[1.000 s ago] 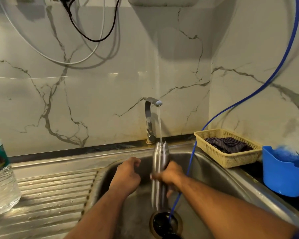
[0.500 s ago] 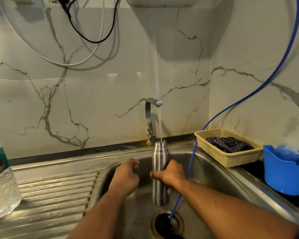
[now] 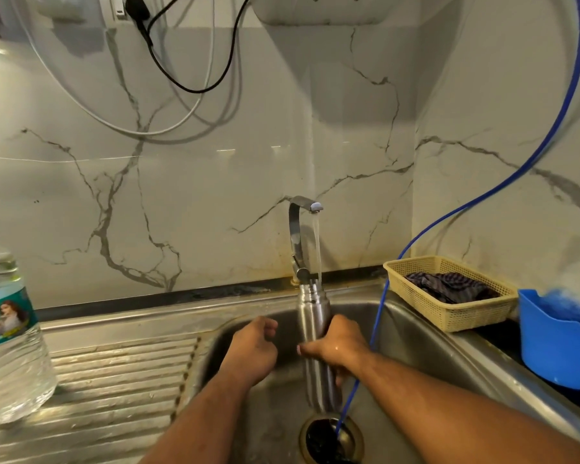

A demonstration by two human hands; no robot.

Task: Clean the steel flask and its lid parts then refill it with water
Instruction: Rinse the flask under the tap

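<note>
Shaking over: flask [image 3: 313, 316] steady, upright, mouth under tap [image 3: 297, 242] stream, so filling likely. Wrapped by right hand [image 3: 340, 346] fingers; left hand [image 3: 252, 353] fingers curled, contents unseen.

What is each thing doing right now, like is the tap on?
Tap, on, water running.
Steel flask, upright, lid off, mouth under the stream.
Right hand, grips the flask.
Left hand, fingers curled, nothing seen in it.
Water bottle, standing on the drainboard.
Basket, holding a dark cloth.
Blue hose, end down in the drain.
</note>
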